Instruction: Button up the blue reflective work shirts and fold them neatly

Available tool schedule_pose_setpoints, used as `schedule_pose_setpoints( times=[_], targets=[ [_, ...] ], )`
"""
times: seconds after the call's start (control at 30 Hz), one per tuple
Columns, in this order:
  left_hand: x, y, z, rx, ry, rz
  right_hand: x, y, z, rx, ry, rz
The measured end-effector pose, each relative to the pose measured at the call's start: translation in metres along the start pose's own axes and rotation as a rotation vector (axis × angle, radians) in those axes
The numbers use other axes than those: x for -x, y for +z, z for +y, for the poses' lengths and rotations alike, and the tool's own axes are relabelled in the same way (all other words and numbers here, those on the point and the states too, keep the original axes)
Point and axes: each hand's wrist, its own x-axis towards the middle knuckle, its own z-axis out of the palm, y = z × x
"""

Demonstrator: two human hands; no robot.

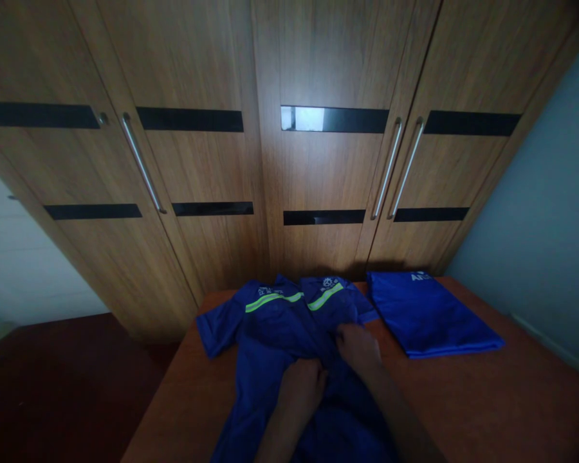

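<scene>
A dark blue short-sleeved work shirt [265, 341] with yellow-green reflective strips lies spread on the table, its collar toward the wardrobe and its front partly open. My left hand [303, 382] is closed at the middle of the shirt's front, fingers gripping the cloth. A little farther up and to the right, my right hand [358, 346] is also closed on the shirt near its front edge. The fingertips of both hands are partly hidden. The lower part of the shirt runs out of view at the bottom.
A folded bright blue cloth item [429, 318] with white lettering lies to the right on the brown table [502, 399]. Behind the table stands a wooden wardrobe [318, 173] with metal handles. A pale wall [535, 225] is at right, dark red floor [77, 386] at left.
</scene>
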Motion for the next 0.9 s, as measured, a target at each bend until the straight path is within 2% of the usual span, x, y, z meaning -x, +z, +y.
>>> schedule_pose_setpoints(
  times=[0.13,0.27,0.4,0.47,0.53,0.67,0.77,0.9],
  targets=[
    [0.001,-0.006,0.004,0.003,-0.024,0.044,-0.009,0.002,-0.002,-0.419,0.008,-0.016],
    [0.001,-0.013,0.008,0.131,-0.007,0.176,-0.009,0.017,0.002,-0.811,0.077,0.012],
    [-0.004,-0.02,0.008,0.29,0.092,0.347,-0.004,0.032,0.012,-1.051,0.159,0.024],
    [-0.011,-0.024,0.006,0.3,0.115,0.379,-0.002,0.034,0.015,-1.117,0.182,-0.002],
    [-0.021,-0.027,0.004,0.236,0.092,0.356,0.001,0.034,0.014,-1.171,0.197,-0.029],
    [-0.046,-0.027,0.0,0.044,-0.036,0.22,0.004,0.031,0.011,-1.292,0.226,-0.056],
    [-0.06,-0.018,-0.003,0.013,-0.101,0.171,0.005,0.032,0.01,-1.341,0.221,-0.077],
    [-0.066,-0.005,-0.007,0.036,-0.159,0.177,0.005,0.033,0.011,-1.358,0.231,-0.065]
  ],
)
